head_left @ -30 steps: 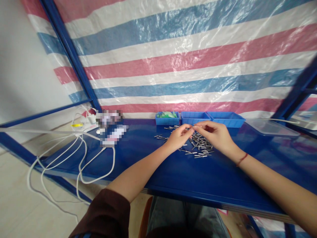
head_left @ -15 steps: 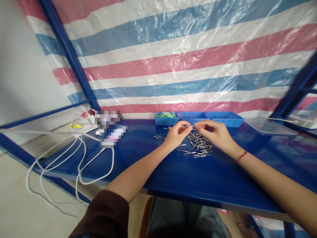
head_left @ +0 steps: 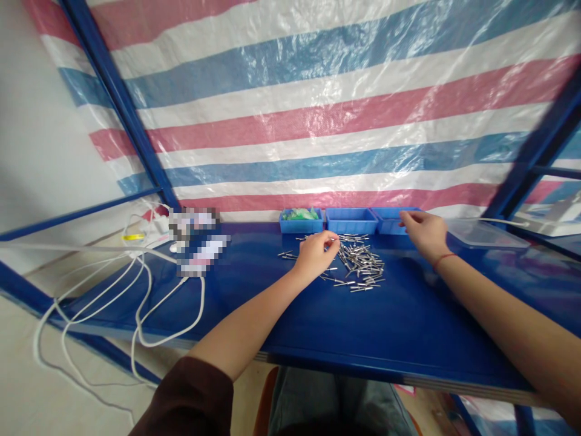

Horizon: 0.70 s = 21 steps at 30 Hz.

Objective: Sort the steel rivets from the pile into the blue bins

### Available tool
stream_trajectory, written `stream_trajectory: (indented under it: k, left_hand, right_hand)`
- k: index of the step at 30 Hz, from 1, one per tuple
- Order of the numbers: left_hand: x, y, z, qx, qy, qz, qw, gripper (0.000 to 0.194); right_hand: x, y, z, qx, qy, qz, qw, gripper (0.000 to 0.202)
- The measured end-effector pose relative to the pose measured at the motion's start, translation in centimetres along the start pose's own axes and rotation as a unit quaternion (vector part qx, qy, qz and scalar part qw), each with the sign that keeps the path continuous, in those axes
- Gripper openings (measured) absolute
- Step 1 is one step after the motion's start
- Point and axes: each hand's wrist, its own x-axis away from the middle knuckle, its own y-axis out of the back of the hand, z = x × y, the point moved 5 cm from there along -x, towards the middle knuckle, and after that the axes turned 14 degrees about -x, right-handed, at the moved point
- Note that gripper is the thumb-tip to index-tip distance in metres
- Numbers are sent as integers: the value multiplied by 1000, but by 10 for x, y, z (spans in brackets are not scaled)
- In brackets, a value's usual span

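Observation:
A loose pile of silvery blind rivets [head_left: 363, 261] lies on the blue tabletop, thin stems pointing every way. My left hand [head_left: 316, 251] is at the pile's left edge, thumb and forefinger pinched together; whatever is between them is too small to make out. Off to the right, my right hand [head_left: 424, 234] is over the front right corner of the right blue bin [head_left: 391, 223], its fingers closed in a pinch. I cannot make out anything held there. More rivets [head_left: 287, 255] are scattered left of the left hand.
Along the back stand a middle blue bin [head_left: 350, 223] and a left blue bin [head_left: 300, 225] with green-and-white plastic in it. A clear plastic lid [head_left: 488, 234] lies at right. White cables [head_left: 200, 309] loop over the table's left side, near a blurred-out item [head_left: 204, 251].
My hands, which were together above the pile with a thin metal piece at the fingertips, are now apart. The right hand has moved right to the right bin; the left has stayed by the pile.

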Motion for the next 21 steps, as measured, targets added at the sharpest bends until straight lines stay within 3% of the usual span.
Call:
stream_trajectory:
  k: [3, 8, 11, 15, 21]
  left_hand:
    - [4, -6, 0, -117, -23, 44, 992, 21]
    - [10, -13, 5, -214, -27, 91, 972, 34]
    - [10, -16, 9, -219, -18, 124, 968, 30]
    - [7, -14, 9, -224, -24, 124, 967, 22]
    - [8, -15, 6, -229, -45, 128, 964, 23]
  right_hand:
    - [-15, 13, -15, 106, 9, -6, 994, 27]
    - [-11, 15, -18, 126, 15, -1, 992, 33]
    - [0, 9, -4, 108, 36, 27, 993, 33]
    - [20, -7, 22, 75, 92, 90, 989, 31]
    - [55, -32, 55, 42, 203, 205, 956, 33]
